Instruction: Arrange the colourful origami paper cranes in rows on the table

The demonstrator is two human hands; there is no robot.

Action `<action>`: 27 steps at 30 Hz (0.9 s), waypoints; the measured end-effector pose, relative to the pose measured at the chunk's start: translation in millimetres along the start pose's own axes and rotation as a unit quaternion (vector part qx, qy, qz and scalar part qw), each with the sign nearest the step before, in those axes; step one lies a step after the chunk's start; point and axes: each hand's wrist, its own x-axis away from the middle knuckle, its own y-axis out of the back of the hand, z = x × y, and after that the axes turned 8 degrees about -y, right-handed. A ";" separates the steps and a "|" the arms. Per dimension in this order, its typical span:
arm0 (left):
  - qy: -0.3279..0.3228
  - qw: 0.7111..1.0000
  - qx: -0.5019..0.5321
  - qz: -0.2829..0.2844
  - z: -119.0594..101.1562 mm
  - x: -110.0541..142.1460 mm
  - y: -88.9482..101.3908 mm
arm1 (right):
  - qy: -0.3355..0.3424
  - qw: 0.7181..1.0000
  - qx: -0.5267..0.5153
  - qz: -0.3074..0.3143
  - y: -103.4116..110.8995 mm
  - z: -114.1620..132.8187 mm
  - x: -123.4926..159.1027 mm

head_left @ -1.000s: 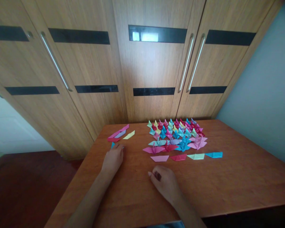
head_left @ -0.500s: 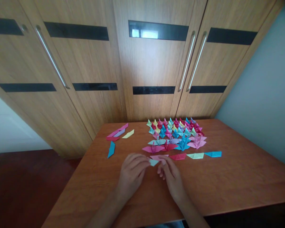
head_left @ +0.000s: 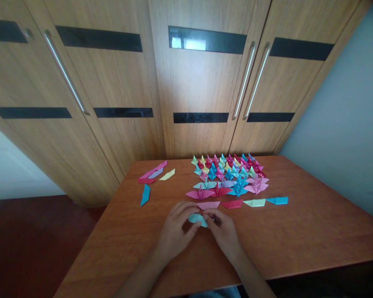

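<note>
Between my two hands is a small folded piece of pale turquoise paper [head_left: 197,219], low over the near middle of the table. My left hand [head_left: 178,227] grips its left side, thumb below and fingers curled over the top. At the right end, the fingertips of my right hand [head_left: 221,229] pinch it. Just beyond my fingers lies a pink folded paper strip [head_left: 208,205]. In line to its right are a red folded strip [head_left: 232,204], a pale green one [head_left: 254,203] and a blue one [head_left: 277,200].
Several rows of colourful paper cranes [head_left: 226,169] stand at the back of the wooden table [head_left: 298,231]. More folded strips lie at the back left, among them a yellow one [head_left: 167,174] and a blue one [head_left: 145,195]. A wooden wardrobe [head_left: 199,82] rises behind the table.
The turquoise paper has come slightly nearer and turned, so more of it shows. My left thumb now presses on its lower edge. My right hand has closed in on its right end.
</note>
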 end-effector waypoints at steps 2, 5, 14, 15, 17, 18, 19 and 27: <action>0.053 0.998 0.039 -0.003 4.8 0.1 -1.1 | 0.005 1.000 0.016 -0.004 0.5 0.5 0.7; 0.137 0.986 0.088 0.032 12.8 1.0 -3.2 | 0.011 0.999 0.032 -0.013 0.8 0.6 1.3; 0.205 0.964 0.170 0.019 20.9 4.3 -8.5 | 0.015 0.997 0.071 -0.024 -1.3 0.1 2.0; 0.207 0.963 0.169 0.022 20.6 4.1 -9.1 | 0.011 0.997 0.076 -0.025 -1.3 0.2 1.9; 0.207 0.963 0.168 0.031 19.9 3.6 -10.2 | 0.005 0.996 0.081 -0.034 -0.8 -0.4 1.2; 0.204 0.964 0.169 0.035 19.4 3.3 -10.7 | 0.003 0.996 0.082 -0.040 -0.5 -1.1 0.6; 0.200 0.964 0.169 0.039 18.8 3.1 -11.0 | 0.002 0.996 0.083 -0.045 -0.2 -2.1 0.0; 0.134 0.987 0.080 0.033 5.2 2.7 -10.9 | 0.018 0.993 0.101 -0.057 5.2 -7.9 -1.6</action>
